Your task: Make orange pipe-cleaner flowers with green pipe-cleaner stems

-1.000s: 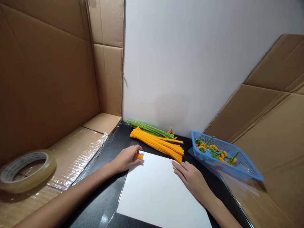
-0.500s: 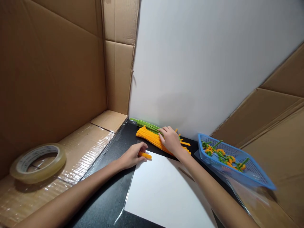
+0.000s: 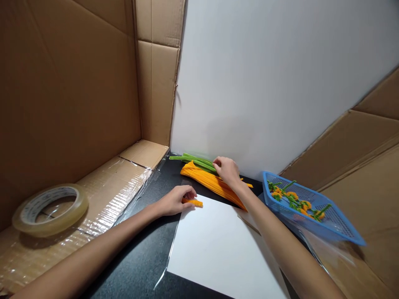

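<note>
1. The green stems [image 3: 202, 164] are laid beyond the orange bundle [image 3: 207, 180] on the tabletop [image 3: 140, 245], stretched leftward from the nearer right hand [image 3: 227, 170], long axis slanting slightly; slim, fuzzy-looking.
2. Its fingers are curled at them; whether any is pinched cannot be told.
3. A short orange piece [image 3: 197, 203] is pinched by the left hand [image 3: 173, 200].

Illegible print on tape roll [image 3: 52, 229]

A: The left forearm [image 3: 102, 246]?
B: Extended obliquely from lower left; left hand [image 3: 175, 201] with curled fingers above the thumb.
A: And the right forearm [image 3: 285, 245]?
B: From lower right; right hand [image 3: 228, 171] farther forward, back uppermost, fingers bent.
</note>
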`<state>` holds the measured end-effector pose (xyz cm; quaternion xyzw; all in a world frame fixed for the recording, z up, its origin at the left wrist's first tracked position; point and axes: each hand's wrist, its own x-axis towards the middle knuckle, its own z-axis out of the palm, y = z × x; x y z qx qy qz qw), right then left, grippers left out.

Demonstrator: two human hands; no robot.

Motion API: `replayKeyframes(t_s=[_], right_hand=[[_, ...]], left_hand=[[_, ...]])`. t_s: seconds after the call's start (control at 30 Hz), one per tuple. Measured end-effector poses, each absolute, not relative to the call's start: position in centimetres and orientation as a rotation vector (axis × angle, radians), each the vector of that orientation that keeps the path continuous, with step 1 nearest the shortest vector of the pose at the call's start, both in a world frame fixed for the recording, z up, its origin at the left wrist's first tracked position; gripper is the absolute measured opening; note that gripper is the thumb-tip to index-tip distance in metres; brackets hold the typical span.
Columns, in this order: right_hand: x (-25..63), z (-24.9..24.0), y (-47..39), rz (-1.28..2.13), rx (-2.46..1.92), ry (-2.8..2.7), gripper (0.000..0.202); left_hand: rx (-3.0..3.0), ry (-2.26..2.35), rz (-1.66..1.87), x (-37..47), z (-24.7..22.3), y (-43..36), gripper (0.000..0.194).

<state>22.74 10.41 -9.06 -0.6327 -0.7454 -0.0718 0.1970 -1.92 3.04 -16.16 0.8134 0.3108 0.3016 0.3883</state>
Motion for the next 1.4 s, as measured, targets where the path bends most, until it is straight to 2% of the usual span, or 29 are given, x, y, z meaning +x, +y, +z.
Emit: replayKeyframes(t_s=[0.1, 0.2, 0.3, 0.43, 0.63, 0.8, 1.0, 1.17, 1.4], right_hand=[[22.9, -8.8, 10.0, -0.179, -1.699, -2.029, 0.017], [23.0, -8.5, 9.9, -0.144, -1.556, -1.904, 0.018], [23.0, -7.7, 10.0, -0.075, -1.404, -1.705, 0.018], [23.1, -6.1, 9.8, -0.020, -1.263, -1.551, 0.015], [23.3, -6.7, 8.5, 0.330, -1.441, -1.545, 0.018], [22.5, -9.3, 5.2, 0.770, -1.443, -1.545, 0.006], [21.6, -10.9, -2.0, 0.988, -1.438, -1.807, 0.035], [21.9, -11.0, -5.2, 1.030, -1.416, -1.720, 0.030], [22.2, -11.0, -7.0, 1.028, -1.438, -1.612, 0.027]], left_hand=[[2.205, 0.831, 0.759, -2.1, -15.9, 2.8, 0.027], [2.317, 0.866, 0.744, -2.3, -15.8, 2.7, 0.022], [2.262, 0.853, 0.777, -2.4, -15.9, 2.8, 0.017], [2.095, 0.856, 0.829, -2.2, -16.2, 2.9, 0.019], [2.003, 0.867, 0.871, -1.9, -16.7, 2.9, 0.017], [2.008, 0.919, 0.923, -1.8, -16.2, 2.4, 0.017], [1.875, 0.793, 1.088, -0.5, -15.0, 0.7, 0.030], [1.809, 0.689, 1.050, 0.4, -14.5, -0.8, 0.036], [1.845, 0.740, 0.836, 0.7, -14.1, -1.5, 0.026]])
